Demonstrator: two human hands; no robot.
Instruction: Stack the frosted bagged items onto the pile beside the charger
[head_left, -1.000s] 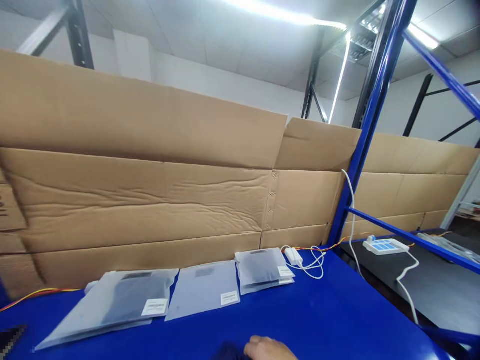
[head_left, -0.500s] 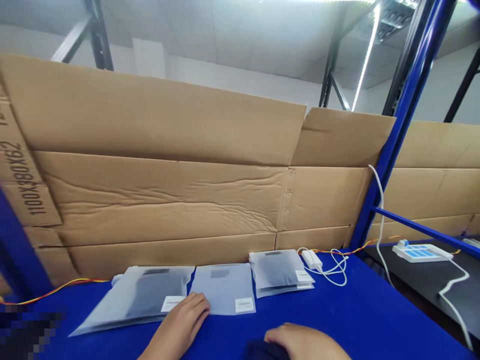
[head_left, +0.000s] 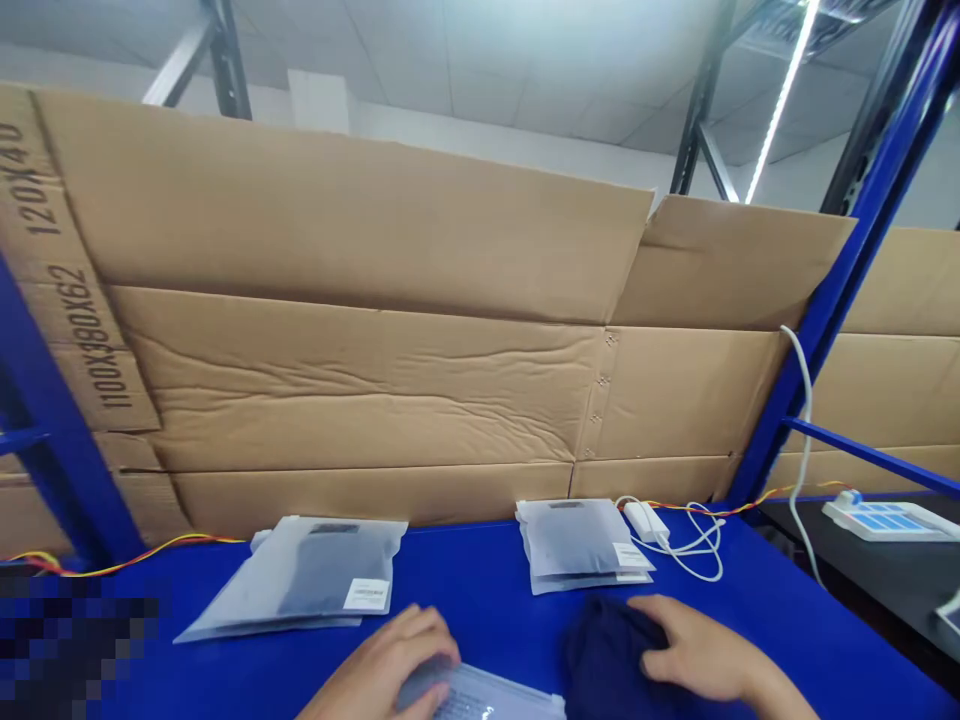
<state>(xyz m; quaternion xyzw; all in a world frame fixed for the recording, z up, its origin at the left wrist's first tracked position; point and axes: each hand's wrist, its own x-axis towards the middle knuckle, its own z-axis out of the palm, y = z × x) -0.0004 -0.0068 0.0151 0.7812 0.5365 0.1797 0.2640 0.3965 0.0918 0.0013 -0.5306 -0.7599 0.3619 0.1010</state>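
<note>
My left hand [head_left: 401, 665], at the bottom centre, is closed on the edge of a frosted zip bag [head_left: 491, 695], which runs out of the picture below. To its right, my right hand [head_left: 694, 645] grips a bunched piece of dark navy cloth [head_left: 611, 660] between thumb and fingers. The cloth's lower part is cut off by the frame. Farther back on the left lies a frosted bag [head_left: 334, 565] with dark contents and a white label. Two similar bags [head_left: 574, 540], one upon the other, lie behind the cloth.
The blue tabletop [head_left: 457, 560] ends at a tall cardboard wall [head_left: 360, 390]. A white adapter [head_left: 645, 522] with coiled cable sits at the back right. Blue posts [head_left: 784, 405] stand at both sides. Beyond the right one, a white power strip [head_left: 889, 518] rests on a black surface.
The middle zip bag has come off its place between the other bags, toward me, in my left hand. My right hand has brought the navy cloth farther into view. The view has shifted slightly.
</note>
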